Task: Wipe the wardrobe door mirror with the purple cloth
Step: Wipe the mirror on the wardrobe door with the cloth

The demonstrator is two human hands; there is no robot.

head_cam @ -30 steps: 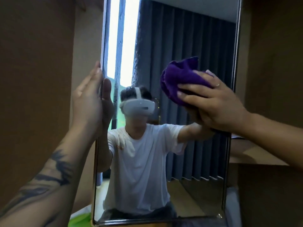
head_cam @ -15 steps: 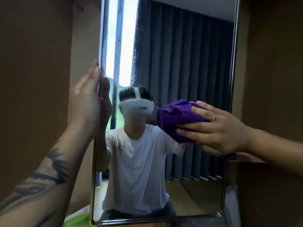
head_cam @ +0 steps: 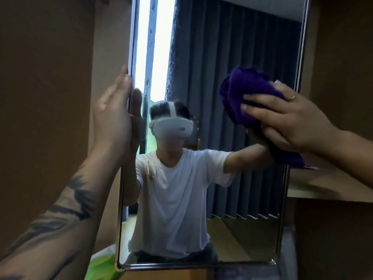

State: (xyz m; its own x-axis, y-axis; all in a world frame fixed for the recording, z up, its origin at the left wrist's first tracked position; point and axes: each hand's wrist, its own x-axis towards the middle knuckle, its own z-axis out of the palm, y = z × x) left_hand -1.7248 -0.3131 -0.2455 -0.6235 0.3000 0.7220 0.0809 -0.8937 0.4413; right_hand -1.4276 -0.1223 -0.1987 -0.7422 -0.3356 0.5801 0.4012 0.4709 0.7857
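Hands are two: left hand lies flat with straight fingers on the mirror left edge, right hand presses one bunched purple cloth on the glass. Cloth's lower part is hidden behind this hand.

Right hand carried purple cloth toward mirror's right edge.

The mirror is cut off at the top edge. The right hand hides part of the purple cloth; its thumb is hidden, perhaps under the cloth.
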